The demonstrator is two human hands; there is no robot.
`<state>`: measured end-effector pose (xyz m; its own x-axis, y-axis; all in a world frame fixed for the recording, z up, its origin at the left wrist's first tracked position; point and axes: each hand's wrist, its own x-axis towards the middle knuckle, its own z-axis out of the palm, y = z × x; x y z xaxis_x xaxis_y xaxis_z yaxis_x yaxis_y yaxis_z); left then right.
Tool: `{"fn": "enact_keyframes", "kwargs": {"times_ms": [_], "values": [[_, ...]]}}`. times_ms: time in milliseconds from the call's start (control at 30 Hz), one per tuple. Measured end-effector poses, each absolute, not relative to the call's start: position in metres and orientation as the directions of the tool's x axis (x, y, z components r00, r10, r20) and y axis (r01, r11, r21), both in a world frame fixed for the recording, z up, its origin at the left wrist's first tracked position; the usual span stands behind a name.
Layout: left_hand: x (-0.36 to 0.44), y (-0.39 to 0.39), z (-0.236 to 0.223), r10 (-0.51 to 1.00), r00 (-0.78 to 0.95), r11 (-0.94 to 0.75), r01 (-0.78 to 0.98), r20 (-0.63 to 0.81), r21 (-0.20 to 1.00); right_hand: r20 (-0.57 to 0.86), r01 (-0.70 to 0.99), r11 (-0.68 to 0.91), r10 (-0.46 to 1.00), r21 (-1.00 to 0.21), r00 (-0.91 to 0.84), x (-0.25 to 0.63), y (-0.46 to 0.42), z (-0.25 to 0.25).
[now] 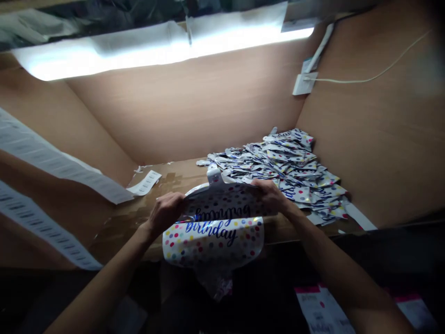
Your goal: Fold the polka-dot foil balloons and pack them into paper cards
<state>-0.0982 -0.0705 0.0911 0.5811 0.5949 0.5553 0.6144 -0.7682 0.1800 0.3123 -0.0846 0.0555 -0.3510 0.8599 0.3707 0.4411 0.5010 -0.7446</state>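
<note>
One dotted "birthday" foil (212, 240), folded over, hanging at the near edge of the cardboard surface (181, 175), its upper rim held at either end by my left hand (168, 208) and right hand (271, 194), fingers closed in a pinch. Likely faults: creasing or tearing, from uneven pull on thin film; pieces sliding off the near right corner, from my right forearm brushing the loose pile (274, 162).

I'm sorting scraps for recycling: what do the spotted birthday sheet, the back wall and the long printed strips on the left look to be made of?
Spotted sheet: probably thin foil or plastic film, glossy; it bends softly and catches the light.
Back wall: plain brown, mostly matte; perhaps cardboard or thin wood board.
Printed strips: likely paper, white and curling at an end.
</note>
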Motion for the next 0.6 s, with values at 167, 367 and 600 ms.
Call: {"fn": "enact_keyframes", "kwargs": {"times_ms": [167,367,600], "values": [[-0.123,-0.127,0.039,0.450,0.735,-0.884,0.446,0.507,0.137,0.406,0.600,0.691,0.723,-0.404,-0.559,0.309,-0.165,0.022],[-0.126,-0.157,-0.051,0.591,0.767,-0.788,0.482,0.251,0.383,0.322,0.625,0.666,0.745,-0.406,-0.584,0.301,-0.201,-0.067],[-0.098,-0.108,-0.030,0.898,0.357,-0.307,0.927,-0.256,0.216,0.069,0.945,0.074,0.996,-0.319,-0.055,0.286,-0.163,-0.062]]}}
